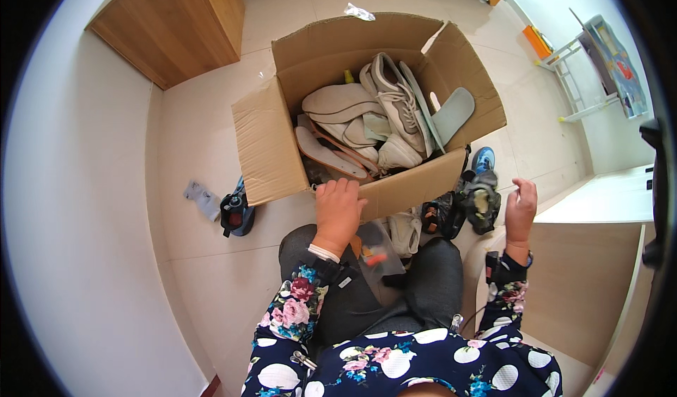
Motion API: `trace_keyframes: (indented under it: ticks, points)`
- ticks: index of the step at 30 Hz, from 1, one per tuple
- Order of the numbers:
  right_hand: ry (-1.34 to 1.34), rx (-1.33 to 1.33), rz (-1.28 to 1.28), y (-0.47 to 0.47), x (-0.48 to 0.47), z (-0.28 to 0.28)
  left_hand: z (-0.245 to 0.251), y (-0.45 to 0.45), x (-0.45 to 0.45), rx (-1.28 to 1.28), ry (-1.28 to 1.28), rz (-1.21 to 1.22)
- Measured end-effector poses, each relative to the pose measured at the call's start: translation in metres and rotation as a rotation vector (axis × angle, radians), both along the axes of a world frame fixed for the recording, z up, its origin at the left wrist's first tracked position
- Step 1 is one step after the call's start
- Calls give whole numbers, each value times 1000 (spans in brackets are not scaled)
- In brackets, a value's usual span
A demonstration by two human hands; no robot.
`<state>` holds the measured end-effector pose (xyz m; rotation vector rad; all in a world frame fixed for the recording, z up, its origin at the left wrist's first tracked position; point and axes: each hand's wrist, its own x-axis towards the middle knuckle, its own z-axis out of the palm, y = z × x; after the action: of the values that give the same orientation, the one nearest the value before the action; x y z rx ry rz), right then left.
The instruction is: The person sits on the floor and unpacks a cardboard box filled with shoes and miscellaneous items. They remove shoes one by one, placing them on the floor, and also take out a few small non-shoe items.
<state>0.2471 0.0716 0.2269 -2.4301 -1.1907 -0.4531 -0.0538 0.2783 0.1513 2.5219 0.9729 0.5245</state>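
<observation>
My left hand grips the near left edge of an open cardboard box, its fingers over the rim. Inside lie a whitish lace-up sneaker, a beige shoe, and orange-edged insoles. A pale grey insole leans against the box's right wall. My right hand is raised to the right of the box, apart from it. Its fingers are loosely bent, and nothing shows in them.
Dark shoes and a white shoe lie between the box and me, near a clear plastic bag. Left are a blue-black shoe and grey socks. A wooden cabinet stands far left; a pale cabinet is right.
</observation>
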Motion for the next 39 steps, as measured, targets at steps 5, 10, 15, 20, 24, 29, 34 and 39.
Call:
trace_keyframes:
  ticks: [5,10,15,20,24,29,34,39]
  points:
    - [257,281,300,87,-34,-12,0,-1,1,7,24,11]
    - [143,100,403,235,-35,-50,-2,1,0,30,8,16]
    - [147,-292,280,284,-24,-75,-3,-1,0,28,24,16]
    - [212,-326,382,285,1,-64,-3,0,-1,45,12,12]
    - [342,-37,381,260,0,-25,-4,1,-2,41,19,13]
    - [636,426,535,157,-15,54,-6,1,-3,35,12,40]
    - [255,627,639,41,-37,76,-9,4,-3,53,-21,63]
    - [47,-21,612,-34,-17,50,-11,3,-1,66,-20,78]
